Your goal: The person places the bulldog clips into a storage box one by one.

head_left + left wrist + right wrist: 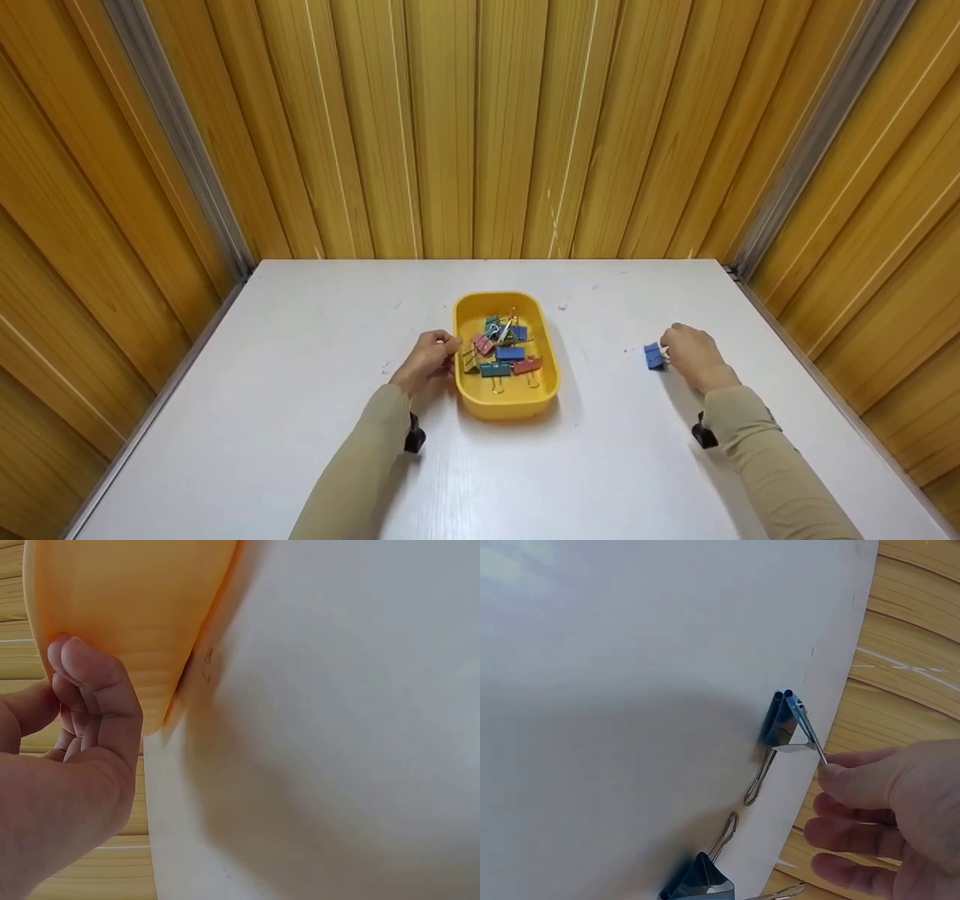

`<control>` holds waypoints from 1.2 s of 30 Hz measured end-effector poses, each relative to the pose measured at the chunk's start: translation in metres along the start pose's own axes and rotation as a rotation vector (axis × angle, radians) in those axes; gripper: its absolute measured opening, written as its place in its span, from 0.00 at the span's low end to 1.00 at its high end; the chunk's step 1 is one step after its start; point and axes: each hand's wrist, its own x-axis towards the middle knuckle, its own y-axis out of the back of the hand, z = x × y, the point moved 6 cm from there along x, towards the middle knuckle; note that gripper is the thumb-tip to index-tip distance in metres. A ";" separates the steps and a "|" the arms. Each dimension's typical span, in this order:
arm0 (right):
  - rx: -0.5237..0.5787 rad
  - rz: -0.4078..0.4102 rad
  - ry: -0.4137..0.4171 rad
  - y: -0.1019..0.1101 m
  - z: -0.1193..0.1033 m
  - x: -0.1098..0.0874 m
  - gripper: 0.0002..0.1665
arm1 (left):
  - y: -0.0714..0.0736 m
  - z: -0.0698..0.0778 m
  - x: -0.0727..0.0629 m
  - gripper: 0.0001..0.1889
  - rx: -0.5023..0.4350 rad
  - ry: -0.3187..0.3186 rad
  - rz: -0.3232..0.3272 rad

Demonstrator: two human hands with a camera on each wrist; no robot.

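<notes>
My left hand (429,361) grips the left rim of a yellow plastic tray (506,411); in the left wrist view its fingers (94,667) curl against the tray's outer wall (142,585). Inside lie several binder clips in blue, green, red and pink, among them a blue clip (511,352) and a red clip (527,365). At the right, my right hand (696,356) pinches the wire handle of a blue binder clip (782,724) between thumb and forefinger. A second blue binder clip (701,877) sits close beside it, partly cut off by the frame.
The white table (600,465) carries the tray near its middle. Wood-patterned walls (495,127) stand behind it and on both sides, with grey metal posts (176,127) at the corners. A dark wrist device (705,433) is strapped by each cuff.
</notes>
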 end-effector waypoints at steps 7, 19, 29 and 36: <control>0.017 0.003 -0.027 0.001 -0.002 -0.005 0.09 | -0.002 0.000 0.001 0.08 -0.010 -0.005 -0.001; 0.075 -0.075 -0.140 -0.013 -0.008 0.003 0.24 | -0.007 -0.001 0.002 0.09 -0.010 0.007 -0.012; 0.048 -0.044 -0.124 -0.017 -0.014 0.007 0.19 | -0.004 0.002 0.000 0.08 -0.013 0.023 0.002; 0.150 -0.151 -0.158 -0.015 -0.014 0.000 0.23 | -0.001 0.001 -0.001 0.08 -0.020 -0.007 0.005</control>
